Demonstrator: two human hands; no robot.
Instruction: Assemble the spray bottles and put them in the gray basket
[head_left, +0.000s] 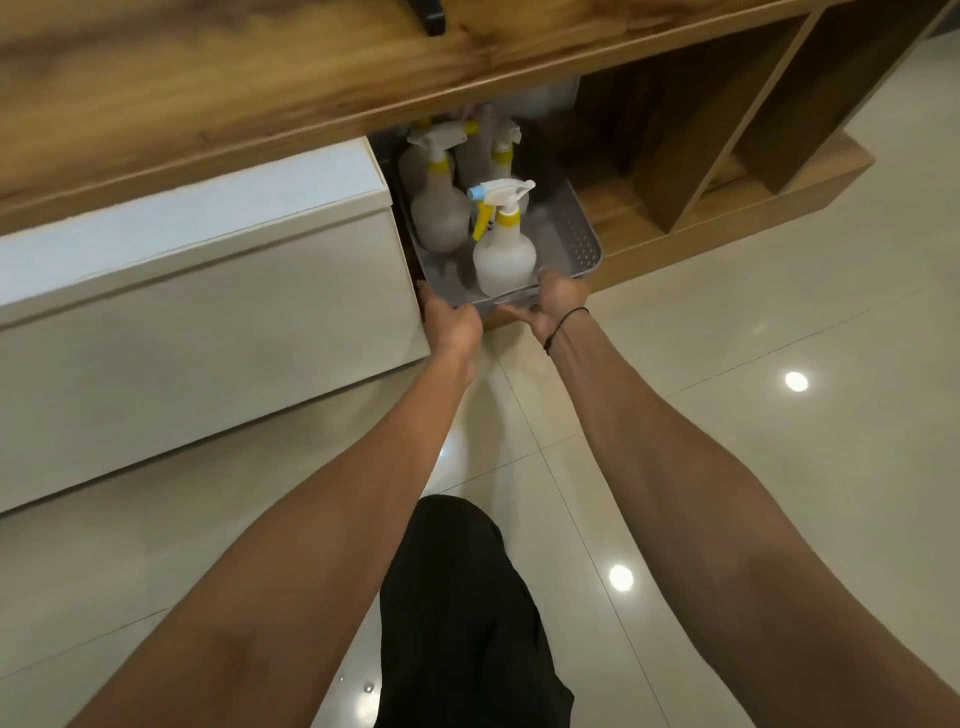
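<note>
Hands grip the near rim of the gray basket (584, 236): left hand (451, 321) at its left corner, right hand (556, 306) beside it. Spray bottles (503, 244) stand inside; the rear ones blur under the wooden tabletop (260, 93), count unclear.

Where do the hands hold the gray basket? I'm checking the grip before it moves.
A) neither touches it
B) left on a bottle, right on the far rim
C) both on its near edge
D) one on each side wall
C: the left hand and the right hand both grip the near edge of the gray basket, in front of the nearest spray bottle.
</note>
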